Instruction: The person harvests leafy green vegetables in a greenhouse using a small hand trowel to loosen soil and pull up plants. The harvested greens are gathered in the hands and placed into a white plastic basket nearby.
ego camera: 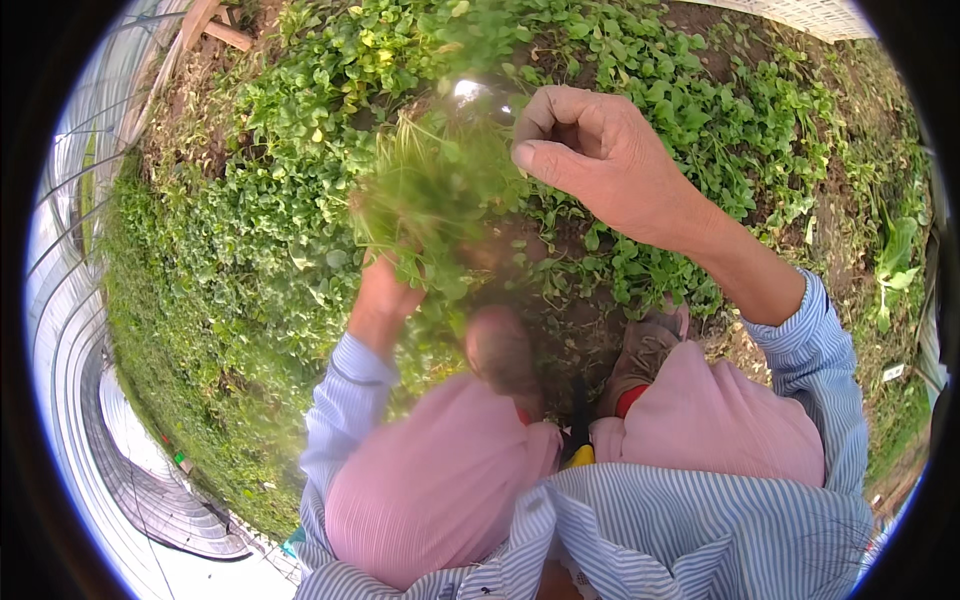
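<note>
A loose bunch of green leafy plants [427,199] with thin pale stems fills my left hand [390,289], which is wrapped around its lower side; leaves hide most of the fingers. The bunch is partly blurred. To its right, my right hand [592,154] is raised, its fingers curled and the thumb below them with a gap between; nothing shows in it. Low green plants [720,127] grow from the soil beneath and beyond both hands.
Two brown shoes [645,345] rest on bare soil [577,322] below the hands. A wooden stand [217,26] is at the upper left, a white plastic crate [810,16] at the upper right. Greenhouse hoops and film [67,277] curve along the left. A small white tag [892,372] stands at the right.
</note>
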`<state>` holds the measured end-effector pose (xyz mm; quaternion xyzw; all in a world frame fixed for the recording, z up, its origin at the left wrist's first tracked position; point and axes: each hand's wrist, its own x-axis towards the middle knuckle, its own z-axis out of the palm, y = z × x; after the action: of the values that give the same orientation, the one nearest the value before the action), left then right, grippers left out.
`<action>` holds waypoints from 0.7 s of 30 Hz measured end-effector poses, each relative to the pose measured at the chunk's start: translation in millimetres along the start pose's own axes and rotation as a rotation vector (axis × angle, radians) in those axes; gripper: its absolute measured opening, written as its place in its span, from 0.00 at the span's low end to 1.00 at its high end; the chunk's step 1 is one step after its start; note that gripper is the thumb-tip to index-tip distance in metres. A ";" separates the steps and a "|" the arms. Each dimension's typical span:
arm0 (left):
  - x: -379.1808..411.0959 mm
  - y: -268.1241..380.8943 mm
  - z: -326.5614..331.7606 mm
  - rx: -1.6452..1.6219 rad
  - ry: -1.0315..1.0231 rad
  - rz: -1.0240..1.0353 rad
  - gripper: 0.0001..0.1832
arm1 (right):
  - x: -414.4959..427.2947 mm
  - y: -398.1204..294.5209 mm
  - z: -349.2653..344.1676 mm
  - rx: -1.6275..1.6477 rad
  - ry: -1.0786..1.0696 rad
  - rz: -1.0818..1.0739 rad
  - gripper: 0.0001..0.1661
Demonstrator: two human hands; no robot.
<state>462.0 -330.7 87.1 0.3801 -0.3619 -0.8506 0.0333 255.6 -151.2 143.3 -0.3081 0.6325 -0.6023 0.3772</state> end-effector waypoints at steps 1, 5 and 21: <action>-0.3 1.1 -0.1 -0.008 -0.050 0.018 0.16 | -0.3 0.0 -6.5 -0.093 -0.032 0.037 0.15; 13.8 -10.3 -39.5 -0.123 -0.194 -0.015 0.19 | 7.6 16.5 -17.5 -0.346 0.015 -0.009 0.21; -13.7 7.8 -1.2 0.375 -0.250 -0.148 0.34 | 17.1 14.2 3.2 0.070 -0.341 0.102 0.32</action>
<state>470.8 -332.6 100.1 0.2971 -0.4859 -0.8090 -0.1453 250.3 -166.2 127.4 -0.3598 0.5528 -0.5433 0.5194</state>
